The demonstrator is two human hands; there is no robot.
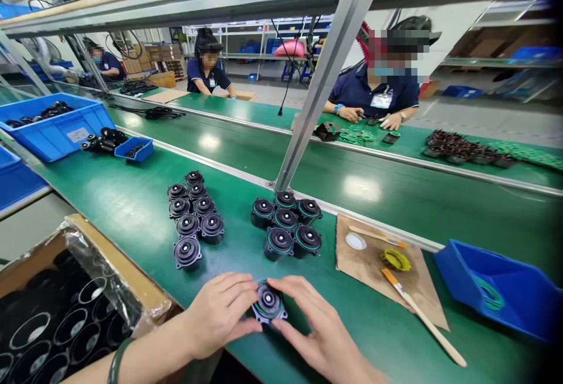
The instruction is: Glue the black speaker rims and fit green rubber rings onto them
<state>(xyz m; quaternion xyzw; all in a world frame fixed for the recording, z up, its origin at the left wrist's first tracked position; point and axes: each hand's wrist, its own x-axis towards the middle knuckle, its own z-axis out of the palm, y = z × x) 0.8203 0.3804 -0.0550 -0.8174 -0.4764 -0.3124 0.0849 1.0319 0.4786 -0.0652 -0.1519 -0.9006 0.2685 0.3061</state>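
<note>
Near the bench's front edge, a black round housing [269, 301] with a pale shaft tip and corner lugs sits between my hands. My left hand [222, 308] curls its fingers and thumb against its left side. From the right, my right hand [314, 328] closes on the rim with thumb and fingertips. A green ring shows partly around its top, under the fingers. Beyond my hands stand several like housings with green rings [285, 218]. To their left are two rows of similar housings [187, 226], on which I make out no green ring.
On the right, a cardboard sheet [373, 267] holds a brush [417, 313], a second brush [373, 234] and a yellow ring [396, 260]. Beside it stands a blue bin [505, 290] with green rings. A carton [118, 261] of black cups is lower left. A metal post [325, 79] rises mid-bench; co-workers sit opposite.
</note>
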